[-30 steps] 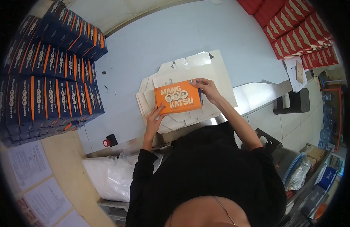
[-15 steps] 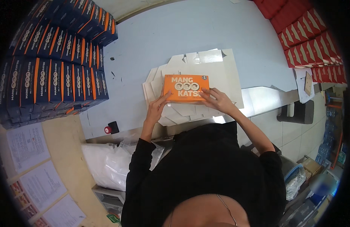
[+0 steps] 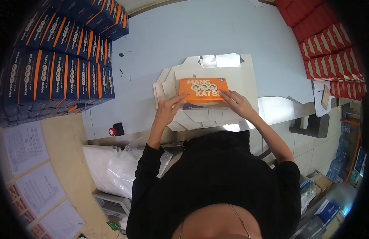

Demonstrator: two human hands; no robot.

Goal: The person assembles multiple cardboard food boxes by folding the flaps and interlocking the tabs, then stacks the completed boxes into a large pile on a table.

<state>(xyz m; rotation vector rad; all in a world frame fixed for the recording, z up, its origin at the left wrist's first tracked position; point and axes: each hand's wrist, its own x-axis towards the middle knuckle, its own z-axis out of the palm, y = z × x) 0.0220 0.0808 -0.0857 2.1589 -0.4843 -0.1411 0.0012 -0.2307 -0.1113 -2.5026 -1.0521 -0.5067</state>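
An orange-topped carton box (image 3: 203, 88) with a dark front side sits between my two hands, above a pile of flat white cardboard blanks (image 3: 245, 79). My left hand (image 3: 168, 106) grips its near left corner, fingers bent against the edge. At the near right corner, my right hand (image 3: 238, 105) holds the box with its fingertips on the top. The box's underside and both thumbs are hidden.
Stacked dark blue and orange boxes (image 3: 57, 73) line the left side of the pale table (image 3: 184, 32). Red and cream boxes (image 3: 328, 51) are stacked at the far right. A small red-and-black item (image 3: 116, 130) lies near the left edge, with a white plastic bag (image 3: 108, 169) below.
The box has shifted slightly right in the picture and tilted, so its dark near side now shows. Both hands keep hold of it. The whole view has turned a little.
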